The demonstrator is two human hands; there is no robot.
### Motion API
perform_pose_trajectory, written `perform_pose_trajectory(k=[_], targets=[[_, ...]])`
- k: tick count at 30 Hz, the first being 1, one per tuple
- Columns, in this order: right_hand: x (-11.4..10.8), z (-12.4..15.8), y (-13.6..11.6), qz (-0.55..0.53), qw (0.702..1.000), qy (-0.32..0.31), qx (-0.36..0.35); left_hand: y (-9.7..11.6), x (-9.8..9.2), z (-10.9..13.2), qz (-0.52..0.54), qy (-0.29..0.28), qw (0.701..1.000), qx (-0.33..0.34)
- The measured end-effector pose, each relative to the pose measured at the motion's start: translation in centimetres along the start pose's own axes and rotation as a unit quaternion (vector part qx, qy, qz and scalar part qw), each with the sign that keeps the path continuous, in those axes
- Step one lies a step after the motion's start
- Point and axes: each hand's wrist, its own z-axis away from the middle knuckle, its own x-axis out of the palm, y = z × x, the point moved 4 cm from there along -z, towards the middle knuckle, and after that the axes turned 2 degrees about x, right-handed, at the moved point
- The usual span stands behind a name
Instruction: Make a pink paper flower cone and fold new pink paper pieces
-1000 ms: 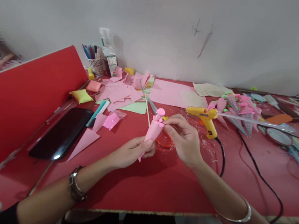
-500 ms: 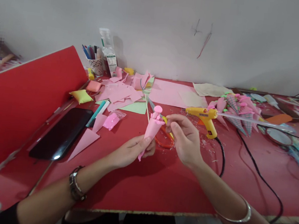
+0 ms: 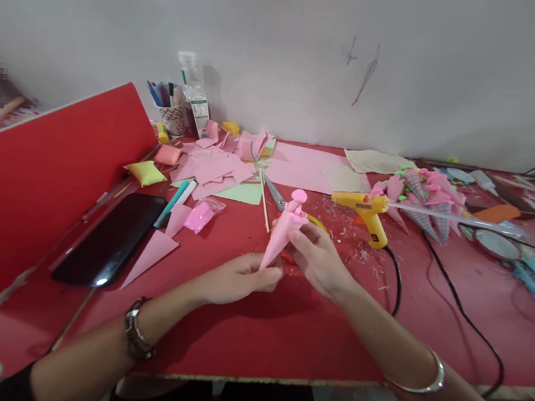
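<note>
A pink paper cone (image 3: 279,237) with soft pink clay (image 3: 298,205) at its wide upper end is held up over the table, tilted to the right. My left hand (image 3: 245,280) is closed around the cone's pointed lower end. My right hand (image 3: 316,257) grips the side of the cone near its top, thumb in front and fingers behind. Behind the cone lies a pair of scissors (image 3: 274,193), its handles mostly hidden by the cone and my right hand. A thin wooden stick (image 3: 264,201) lies just left of the blades.
A yellow glue gun (image 3: 372,217) with a black cord rests to the right, before a pile of finished cones (image 3: 429,196). Pink paper scraps (image 3: 216,166) lie at the back. A phone (image 3: 111,237), markers (image 3: 173,202) and a paper triangle (image 3: 155,255) are on the left.
My right hand has come left from beside the cone and taken hold of it. The cone has shifted slightly right, and my left hand now holds it lower, at the tip.
</note>
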Motion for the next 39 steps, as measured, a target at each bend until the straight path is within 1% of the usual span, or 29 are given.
perform_pose_trajectory(k=[3,5,7,9,11,14,16,17,19,22,24,26,27,29,30,32,34,36,39], targets=[[-0.6,-0.1,-0.4,-0.025,0.999,0.045,0.006,0.0,0.0,0.1,-0.033,0.003,0.999,-0.030],[-0.8,-0.2,-0.6,-0.025,0.998,0.057,0.006,-0.1,-0.2,0.1,-0.015,0.018,0.999,-0.037],[-0.8,-0.3,-0.7,-0.011,0.998,0.055,-0.002,-0.4,-0.3,0.2,0.023,0.029,0.998,-0.049],[-0.6,-0.3,-0.9,0.025,0.999,0.042,-0.016,-0.6,-0.4,0.2,0.053,0.038,0.996,-0.056],[-0.3,-0.2,-1.0,0.090,0.995,0.029,-0.037,-0.5,-0.5,0.2,0.070,0.052,0.995,-0.038],[0.2,0.0,-1.1,0.201,0.977,0.011,-0.066,-0.1,-0.7,-0.1,0.052,0.087,0.995,0.002],[0.5,0.1,-0.9,0.245,0.967,-0.006,-0.066,-0.2,-1.0,-0.2,0.026,0.120,0.992,-0.002],[0.6,0.1,-0.8,0.258,0.964,-0.011,-0.062,-0.2,-1.1,-0.2,0.018,0.135,0.991,-0.010],[0.7,0.2,-0.7,0.275,0.960,-0.010,-0.056,-0.4,-1.3,-0.2,0.014,0.148,0.989,-0.022],[0.8,0.2,-0.7,0.298,0.953,-0.010,-0.062,-0.4,-1.2,-0.2,0.038,0.142,0.989,-0.017],[0.8,0.3,-0.8,0.310,0.947,-0.018,-0.076,-0.2,-1.3,-0.2,0.063,0.150,0.987,-0.001],[0.7,0.5,-1.1,0.333,0.936,0.002,-0.119,-0.1,-1.7,-0.2,0.094,0.189,0.977,0.017],[0.7,0.7,-1.3,0.355,0.922,0.019,-0.152,-0.1,-2.0,-0.1,0.115,0.216,0.969,0.024],[1.0,1.2,-1.7,0.415,0.880,0.032,-0.228,-0.2,-2.5,-0.1,0.165,0.270,0.948,0.032],[1.4,1.4,-1.8,0.449,0.855,0.023,-0.260,-0.3,-2.7,-0.1,0.189,0.290,0.938,0.034],[2.2,1.7,-1.5,0.514,0.805,-0.015,-0.297,-0.4,-2.9,0.0,0.224,0.317,0.921,0.033],[2.8,1.9,-1.0,0.575,0.756,-0.039,-0.310,-0.5,-2.8,0.1,0.237,0.329,0.914,0.029],[3.2,1.9,-0.4,0.624,0.713,-0.043,-0.317,-0.5,-2.5,0.2,0.241,0.330,0.912,0.022],[3.5,1.9,0.0,0.663,0.669,-0.033,-0.334,-0.6,-2.0,0.2,0.269,0.314,0.910,0.012]])
